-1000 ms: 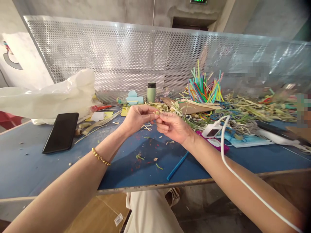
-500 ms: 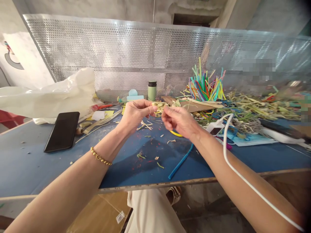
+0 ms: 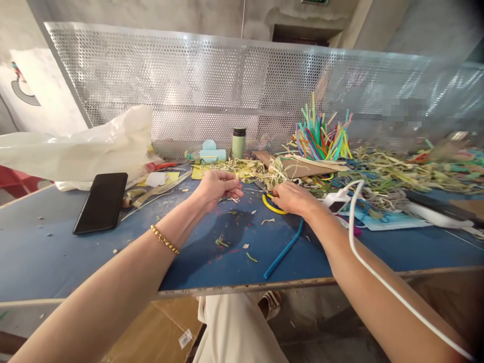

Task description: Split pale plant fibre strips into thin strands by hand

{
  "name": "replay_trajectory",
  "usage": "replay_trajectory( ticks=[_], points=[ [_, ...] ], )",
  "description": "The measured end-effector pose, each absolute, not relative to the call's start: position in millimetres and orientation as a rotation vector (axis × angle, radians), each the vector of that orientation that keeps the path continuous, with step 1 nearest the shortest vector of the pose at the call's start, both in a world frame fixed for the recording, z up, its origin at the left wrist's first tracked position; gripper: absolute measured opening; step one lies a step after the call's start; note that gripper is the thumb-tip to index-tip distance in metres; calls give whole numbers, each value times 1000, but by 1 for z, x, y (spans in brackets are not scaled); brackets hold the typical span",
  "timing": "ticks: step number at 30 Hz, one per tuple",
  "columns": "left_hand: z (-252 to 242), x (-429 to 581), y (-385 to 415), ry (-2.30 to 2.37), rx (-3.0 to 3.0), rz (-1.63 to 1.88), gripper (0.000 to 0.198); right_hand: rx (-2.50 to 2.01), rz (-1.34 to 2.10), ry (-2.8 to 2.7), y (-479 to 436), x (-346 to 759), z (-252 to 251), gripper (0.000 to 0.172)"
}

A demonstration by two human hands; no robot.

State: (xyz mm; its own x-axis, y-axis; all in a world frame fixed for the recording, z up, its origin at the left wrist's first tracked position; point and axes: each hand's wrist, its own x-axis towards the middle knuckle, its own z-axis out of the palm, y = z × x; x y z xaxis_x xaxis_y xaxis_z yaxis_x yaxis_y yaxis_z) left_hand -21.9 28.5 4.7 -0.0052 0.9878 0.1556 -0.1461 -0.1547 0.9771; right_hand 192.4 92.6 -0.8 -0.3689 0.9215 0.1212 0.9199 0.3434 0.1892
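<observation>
My left hand (image 3: 221, 189) is raised over the table, thumb and forefinger pinched on a small pale yellow piece (image 3: 237, 177), too small to name surely. My right hand (image 3: 293, 197) is down at the tabletop, its fingers closed at a yellow-handled pair of scissors (image 3: 275, 207). One yellow loop shows below the fingers; the rest is partly hidden. Just behind the right hand lies a bunch of pale dried plant strips (image 3: 278, 170). A blue pipe cleaner (image 3: 283, 252) rests on the table in front of it.
On the blue table (image 3: 143, 272) lie a black phone (image 3: 101, 202), a white plastic bag (image 3: 109, 146) and plant scraps. A green bottle (image 3: 239, 143) and colourful pipe cleaners (image 3: 321, 133) stand behind. A white cable (image 3: 355, 242) crosses over my right forearm.
My hands were close together over the table and are now apart. The right hand has moved down and right to the scissors; the left has moved slightly lower, still pinching.
</observation>
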Motion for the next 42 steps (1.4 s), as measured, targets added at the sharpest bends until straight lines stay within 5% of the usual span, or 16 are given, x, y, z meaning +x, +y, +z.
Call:
replay_trajectory(
  ticks=[13, 17, 21, 25, 30, 34, 38, 42],
  points=[
    [0, -27, 33, 1056, 1088, 1305, 12, 1998, 184, 2571, 105, 194, 2, 24],
    [2, -26, 32, 1000, 1072, 1358, 8, 2199, -330, 2620, 110, 201, 4, 17],
    [4, -28, 33, 894, 1004, 1418, 9, 2265, -975, 2737, 107, 203, 7, 29],
    [7, -29, 34, 849, 955, 1465, 10, 1790, -2203, 2634, 97, 202, 11, 37],
    [8, -33, 35, 879, 939, 1486, 9, 1426, -2701, 2375, 84, 196, 19, 39],
    [9, -37, 38, 875, 921, 1526, 12, 1443, -2658, 2627, 85, 193, 20, 38],
    [10, -40, 39, 802, 916, 1535, 15, 1816, -1982, 3164, 89, 192, 13, 32],
    [11, -40, 38, 773, 937, 1529, 17, 1499, -1857, 3516, 87, 189, 14, 37]
  ],
)
